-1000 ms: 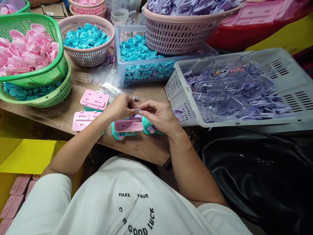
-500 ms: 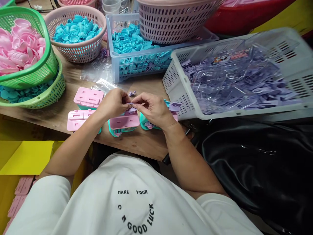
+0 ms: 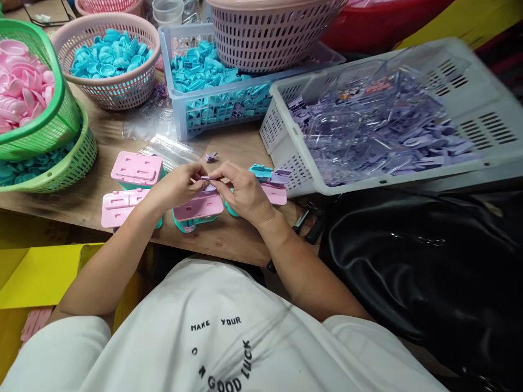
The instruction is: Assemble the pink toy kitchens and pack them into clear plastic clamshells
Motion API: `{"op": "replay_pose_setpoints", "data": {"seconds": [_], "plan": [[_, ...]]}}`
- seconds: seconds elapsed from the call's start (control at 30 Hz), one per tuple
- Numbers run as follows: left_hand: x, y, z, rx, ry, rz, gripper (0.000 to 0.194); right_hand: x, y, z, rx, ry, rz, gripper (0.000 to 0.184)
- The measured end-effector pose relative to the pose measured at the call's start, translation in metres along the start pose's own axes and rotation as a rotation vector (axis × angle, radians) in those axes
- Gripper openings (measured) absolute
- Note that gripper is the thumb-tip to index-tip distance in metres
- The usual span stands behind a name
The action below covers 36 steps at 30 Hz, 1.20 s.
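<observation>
Now your left grip (image 3: 178, 188) and right grip (image 3: 244, 191) both pinch a small purple piece (image 3: 210, 188); uneven pressure could flick it off the worktop (image 3: 241, 246).

Lilac piece (image 3: 210, 188), pink-and-teal box (image 3: 199, 208)
</observation>
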<state>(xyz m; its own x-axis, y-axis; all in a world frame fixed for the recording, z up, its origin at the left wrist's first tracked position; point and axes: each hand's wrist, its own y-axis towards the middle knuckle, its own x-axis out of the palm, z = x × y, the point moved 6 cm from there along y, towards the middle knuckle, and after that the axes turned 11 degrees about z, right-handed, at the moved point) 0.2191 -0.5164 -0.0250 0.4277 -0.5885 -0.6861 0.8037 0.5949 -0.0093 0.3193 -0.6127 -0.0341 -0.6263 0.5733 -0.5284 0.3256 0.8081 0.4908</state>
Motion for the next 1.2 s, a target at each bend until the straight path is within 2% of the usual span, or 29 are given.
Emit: {"op": "replay_pose_setpoints", "data": {"seconds": [0.17,0.23,0.3,0.37,0.43,0.57,0.63,0.73,0.83,0.93,1.0,1.03,1.1,1.17,1.2], "plan": [[0.010,-0.006,0.002,0.015,0.111,0.036,0.023,0.002,-0.003,-0.007,-0.085,-0.002,-0.004,0.012],[0.013,-0.009,0.004,0.035,0.087,0.064,0.024,-0.004,0.007,-0.013,-0.118,-0.015,-0.057,0.010],[0.007,-0.014,0.007,0.094,0.012,0.127,0.029,-0.014,0.028,-0.015,-0.130,-0.030,-0.079,0.010],[-0.011,-0.024,0.005,0.132,-0.081,0.207,0.036,-0.022,0.057,-0.012,-0.136,-0.073,-0.063,0.014],[-0.041,-0.035,-0.007,0.117,-0.097,0.298,0.038,-0.017,0.085,0.000,-0.136,-0.182,-0.114,0.017],[-0.108,-0.040,-0.057,-0.014,0.192,0.417,0.045,0.033,0.115,0.046,-0.056,-0.406,-0.418,0.025],[-0.124,-0.039,-0.081,-0.125,0.300,0.391,0.050,0.059,0.114,0.065,0.026,-0.471,-0.528,0.027],[-0.115,-0.041,-0.095,-0.265,0.337,0.281,0.054,0.080,0.107,0.077,0.087,-0.521,-0.605,0.031],[-0.096,-0.040,-0.085,-0.318,0.377,0.273,0.056,0.073,0.112,0.065,0.018,-0.549,-0.603,0.024],[-0.098,-0.027,-0.069,-0.275,0.382,0.427,0.045,0.052,0.127,0.026,-0.097,-0.424,-0.511,0.014],[-0.103,-0.012,-0.064,-0.209,0.206,0.467,0.038,0.045,0.132,-0.010,-0.184,-0.212,-0.464,0.016],[-0.102,-0.004,-0.065,-0.181,0.053,0.419,0.036,0.046,0.131,-0.026,-0.224,-0.112,-0.471,0.016],[-0.093,0.012,-0.068,-0.166,-0.279,0.220,0.033,0.054,0.125,-0.046,-0.274,0.015,-0.522,0.019],[-0.081,0.018,-0.073,-0.200,-0.500,0.049,0.028,0.066,0.118,-0.049,-0.262,0.043,-0.563,0.019],[-0.077,0.019,-0.075,-0.221,-0.551,0.011,0.024,0.072,0.114,-0.045,-0.236,0.042,-0.575,0.018]]}}
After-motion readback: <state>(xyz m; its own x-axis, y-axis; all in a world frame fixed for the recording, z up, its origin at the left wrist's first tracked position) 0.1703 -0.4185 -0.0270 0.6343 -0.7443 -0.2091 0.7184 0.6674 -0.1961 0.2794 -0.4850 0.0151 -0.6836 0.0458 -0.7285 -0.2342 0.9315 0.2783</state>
